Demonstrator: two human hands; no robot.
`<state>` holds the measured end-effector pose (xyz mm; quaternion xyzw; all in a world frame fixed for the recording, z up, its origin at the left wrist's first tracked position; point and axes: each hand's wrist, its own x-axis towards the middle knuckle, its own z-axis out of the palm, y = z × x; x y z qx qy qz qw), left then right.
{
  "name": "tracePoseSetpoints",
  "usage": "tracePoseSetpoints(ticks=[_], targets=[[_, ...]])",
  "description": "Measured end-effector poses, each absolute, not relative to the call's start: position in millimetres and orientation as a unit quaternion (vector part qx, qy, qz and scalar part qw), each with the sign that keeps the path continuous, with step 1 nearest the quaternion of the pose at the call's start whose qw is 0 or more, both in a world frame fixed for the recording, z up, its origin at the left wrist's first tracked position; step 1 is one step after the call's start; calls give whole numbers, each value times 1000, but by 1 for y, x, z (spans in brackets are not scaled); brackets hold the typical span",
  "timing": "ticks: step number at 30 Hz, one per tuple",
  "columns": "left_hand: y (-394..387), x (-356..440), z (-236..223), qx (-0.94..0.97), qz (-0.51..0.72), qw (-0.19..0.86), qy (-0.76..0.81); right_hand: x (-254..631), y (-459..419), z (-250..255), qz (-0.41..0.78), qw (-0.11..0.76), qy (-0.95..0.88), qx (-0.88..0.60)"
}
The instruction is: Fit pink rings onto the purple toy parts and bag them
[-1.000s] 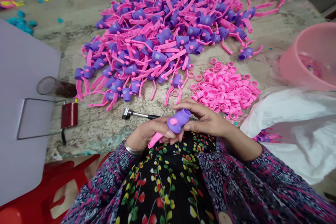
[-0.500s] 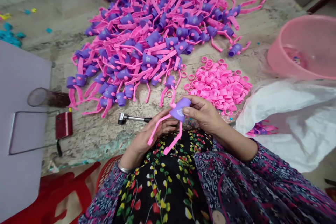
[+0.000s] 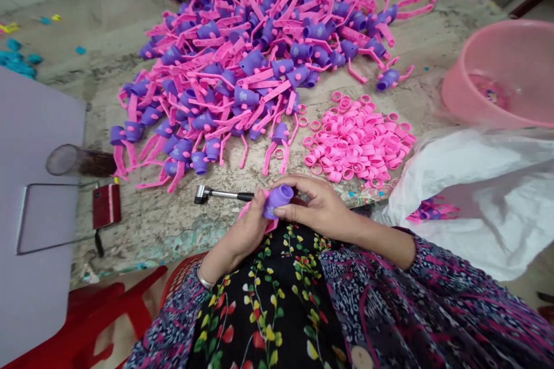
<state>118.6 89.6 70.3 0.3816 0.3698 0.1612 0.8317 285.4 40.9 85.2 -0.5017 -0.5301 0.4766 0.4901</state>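
Worktop [image 3: 147,225], worn and paint-flecked, pale with patches of green along the near edge; tiled wall behind.

Work in hand: one purple plastic fitting [image 3: 276,200], raised over the person's lap at the near edge. Left grip [image 3: 244,236] closes round its lower body and pink arms; right grip [image 3: 318,204] holds it by thumb and fingers near the neck. Open neck points up and toward the right.

Risks (judged): smooth plastic could twist out if the two grips turn unevenly; a drop would probably land on the lap. Hammer [image 3: 229,193] lies just beyond the left fingers, so a careless sweep could knock it. Outlying rings could roll if brushed.

Materials: fitting is a tapered hollow cup with a stepped neck. Tangled heap [image 3: 246,97] of similar pieces, with slim, bent pink arms. Heap of pink rings [image 3: 359,141], short and thin-walled, nearer the right grip. Hammer has a bright metal shaft and dark handle. White sack [image 3: 485,213], crumpled and limp; pink basin [image 3: 459,89], rounded and semi-translucent.
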Motion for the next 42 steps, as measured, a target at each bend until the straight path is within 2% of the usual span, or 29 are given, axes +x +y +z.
tracePoseSetpoints(ticks=[4, 8, 13, 16, 20, 22, 24, 35, 37, 42], targets=[[88, 134, 80, 333, 141, 858, 365, 277, 40, 83, 595, 490, -434, -466], [88, 135, 79, 338, 184, 825, 414, 276, 41, 81, 541, 502, -454, -500], [95, 122, 72, 441, 158, 783, 410, 295, 45, 79, 542, 455, -534, -462], [104, 114, 70, 456, 126, 789, 392, 319, 53, 71, 385, 428, -611, -542], [110, 111, 71, 397, 114, 827, 380, 341, 72, 54, 86, 236, -695, -673], [110, 112, 70, 376, 117, 840, 374, 341, 84, 46, 18, 160, -724, -670], [109, 112, 69, 363, 123, 847, 370, 335, 96, 39, -3, 138, -742, -656], [113, 106, 64, 335, 164, 862, 344, 314, 120, 42, 61, 86, -777, -621], [113, 105, 65, 347, 174, 857, 338, 317, 109, 51, 94, 123, -785, -600], [112, 109, 66, 385, 183, 823, 375, 320, 73, 77, 270, 297, -760, -512]])
